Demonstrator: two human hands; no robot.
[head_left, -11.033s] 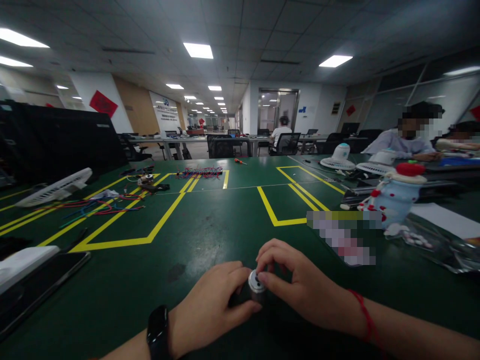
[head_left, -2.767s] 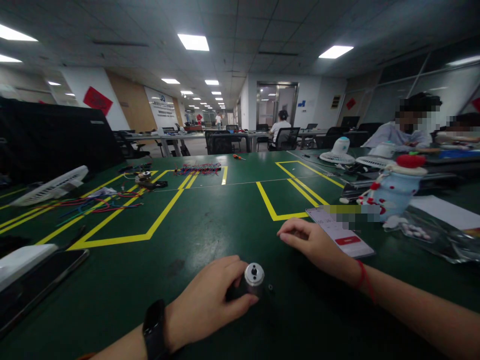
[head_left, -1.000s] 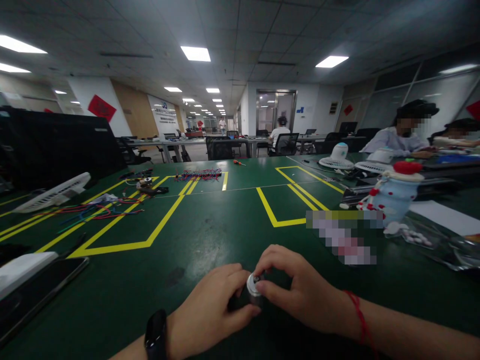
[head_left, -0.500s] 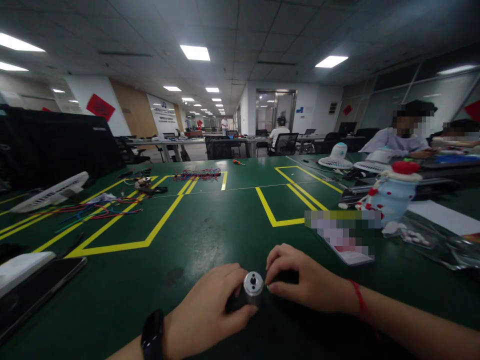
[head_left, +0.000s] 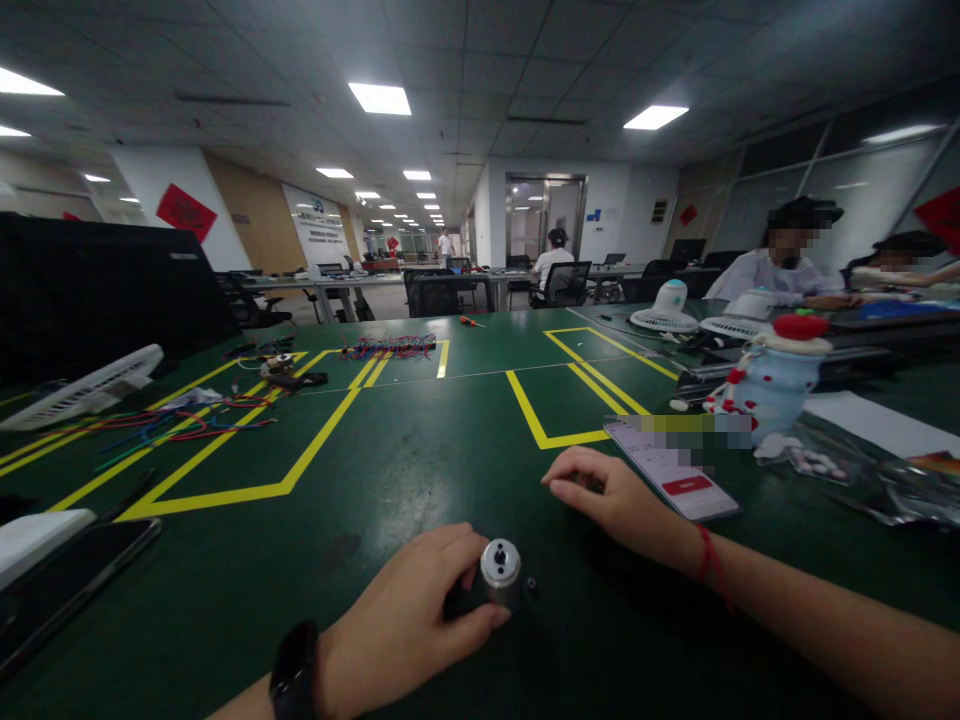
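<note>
My left hand [head_left: 420,600] is wrapped round a small metal cylinder that looks like a motor [head_left: 500,565]. It stands upright on the green table, its round silver end face up, with a dark centre and small holes. Just right of it lies a tiny dark round part [head_left: 532,585], touched by neither hand. My right hand [head_left: 600,490] hovers or rests farther forward, beside a phone [head_left: 694,490] with a lit screen. Its fingers are curled in with the thumb close to the fingertips; what they hold, if anything, is hidden.
At left are a dark phone [head_left: 75,590], loose coloured wires [head_left: 202,420], a white fan [head_left: 97,385] and a black monitor [head_left: 105,300]. A wire bundle [head_left: 390,346] and screwdriver [head_left: 471,321] lie farther back. At right stand a blue cup [head_left: 787,385] and small fans [head_left: 666,310]. People sit beyond.
My right hand has drawn away from the motor, forward and to the right, uncovering the tiny dark part on the table. My left hand still grips the motor. The view has shifted slightly.
</note>
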